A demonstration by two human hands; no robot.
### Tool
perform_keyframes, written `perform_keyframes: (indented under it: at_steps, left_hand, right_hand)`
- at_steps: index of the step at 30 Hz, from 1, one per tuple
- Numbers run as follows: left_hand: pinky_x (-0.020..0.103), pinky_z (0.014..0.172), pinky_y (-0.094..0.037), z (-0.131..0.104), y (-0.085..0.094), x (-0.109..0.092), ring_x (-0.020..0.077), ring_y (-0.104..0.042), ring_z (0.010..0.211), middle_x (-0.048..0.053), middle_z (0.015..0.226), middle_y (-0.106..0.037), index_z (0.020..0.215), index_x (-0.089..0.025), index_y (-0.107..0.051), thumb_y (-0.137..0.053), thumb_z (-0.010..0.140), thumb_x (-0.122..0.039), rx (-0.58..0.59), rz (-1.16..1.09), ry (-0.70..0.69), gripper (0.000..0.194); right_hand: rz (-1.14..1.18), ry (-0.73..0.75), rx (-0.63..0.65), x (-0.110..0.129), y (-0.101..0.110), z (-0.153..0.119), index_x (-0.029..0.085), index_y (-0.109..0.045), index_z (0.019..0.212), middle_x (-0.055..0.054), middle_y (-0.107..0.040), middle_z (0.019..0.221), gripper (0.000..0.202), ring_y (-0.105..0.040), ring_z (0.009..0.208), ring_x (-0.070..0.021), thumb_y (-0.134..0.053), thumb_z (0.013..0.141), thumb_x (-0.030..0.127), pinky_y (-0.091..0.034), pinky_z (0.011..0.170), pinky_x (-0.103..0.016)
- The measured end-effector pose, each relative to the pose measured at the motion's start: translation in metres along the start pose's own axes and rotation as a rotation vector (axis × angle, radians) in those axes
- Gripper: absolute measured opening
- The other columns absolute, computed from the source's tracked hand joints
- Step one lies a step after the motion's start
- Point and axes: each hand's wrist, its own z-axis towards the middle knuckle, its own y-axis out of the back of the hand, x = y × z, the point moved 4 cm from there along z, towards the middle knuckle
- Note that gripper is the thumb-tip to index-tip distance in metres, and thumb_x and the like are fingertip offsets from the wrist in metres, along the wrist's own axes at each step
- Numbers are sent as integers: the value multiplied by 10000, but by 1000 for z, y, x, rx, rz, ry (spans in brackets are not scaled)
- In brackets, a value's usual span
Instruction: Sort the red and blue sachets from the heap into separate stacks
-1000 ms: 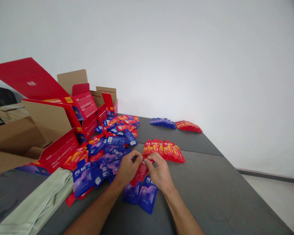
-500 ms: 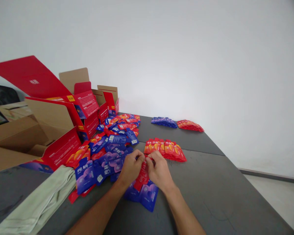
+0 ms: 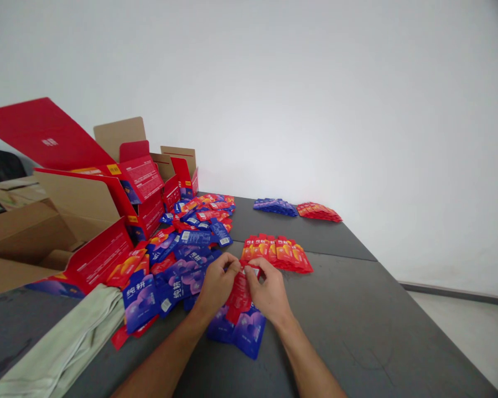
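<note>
A red pouch (image 3: 240, 296) is pinched at its top edge between both my hands, its printed side facing me. My left hand (image 3: 219, 283) closes thumb and finger on the upper left corner. On the upper right, my right hand (image 3: 267, 290) grips it the same way. Below it, blue pouches (image 3: 250, 331) lie on the dark table, partly covered by the red one. Just beyond my hands is a row of overlapping red pouches (image 3: 276, 252). A mixed heap of blue and red pouches (image 3: 186, 271) spreads to the left of my left hand.
Open red cardboard boxes (image 3: 103, 249) stand along the left side. A pale green cloth (image 3: 74, 337) lies at the front left. Near the wall are a blue pouch row (image 3: 275, 207) and a red pouch row (image 3: 318, 211). The table edge (image 3: 431, 318) runs down the right.
My hands have drawn slightly apart along the top of the red pouch, and more of its face shows. The whole view has shifted a little.
</note>
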Motion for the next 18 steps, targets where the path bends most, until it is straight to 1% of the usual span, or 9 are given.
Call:
perform_keyframes:
  at_steps: [1, 3, 6, 8, 10, 13, 16, 18]
  left_hand:
    - [210, 579, -370, 1, 1, 2, 115, -498, 627, -31, 672, -573, 735, -187, -591, -544, 835, -281, 10, -35, 25, 145]
    - [206, 540, -352, 2, 1, 5, 103, -459, 573, -43, 630, -534, 733, -188, -575, -554, 833, -305, 45, -127, 78, 155]
    - [205, 556, -373, 2, -1, 5, 105, -485, 594, -36, 660, -561, 771, -181, -595, -592, 814, -324, 116, -216, 106, 149]
    - [208, 567, -380, 1, -2, 2, 111, -506, 621, -23, 692, -588, 776, -169, -614, -614, 806, -344, 156, -197, 93, 177]
    - [209, 534, -348, 1, -2, 0, 103, -475, 584, -31, 646, -558, 713, -162, -594, -618, 809, -378, 165, -149, 79, 238]
    - [213, 507, -302, 0, -1, 1, 91, -411, 537, -50, 577, -479, 640, -167, -526, -590, 830, -408, 126, -121, 68, 313]
    - [217, 525, -315, -1, -2, 2, 96, -418, 549, -50, 588, -481, 663, -174, -521, -550, 853, -386, 87, -111, 53, 287]
    - [219, 539, -322, -2, -3, 0, 104, -434, 571, -45, 606, -495, 679, -176, -530, -535, 859, -361, 53, -66, 19, 257]
  right_hand:
    - [103, -49, -17, -4, -1, 0, 214, -594, 934, 6, -631, 778, 118, -561, 679, -151, -571, 873, 312, -436, 641, -263]
    - [315, -147, -45, -11, -4, 0, 222, -554, 1012, 31, -619, 731, 218, -550, 618, -140, -623, 842, 340, -434, 583, -249]
    - [534, -252, 1, -19, -11, 0, 220, -539, 991, 34, -620, 710, 276, -543, 573, -128, -674, 808, 378, -422, 531, -234]
    - [597, -296, 33, -21, -13, -1, 212, -559, 945, 22, -634, 724, 278, -552, 575, -126, -698, 791, 397, -424, 533, -233]
    - [636, -336, 51, -21, -13, -2, 205, -587, 947, 14, -646, 734, 297, -565, 589, -129, -723, 773, 404, -431, 546, -236]
    - [694, -367, 96, -17, -14, -4, 183, -641, 928, -5, -662, 747, 289, -583, 628, -137, -726, 778, 415, -446, 587, -247]
    - [744, -372, 130, -14, -16, -5, 158, -681, 826, -21, -667, 728, 272, -581, 644, -142, -699, 806, 429, -452, 622, -261]
    - [760, -394, 114, -15, -17, -6, 152, -697, 795, -19, -659, 686, 277, -561, 607, -137, -710, 795, 429, -443, 603, -263]
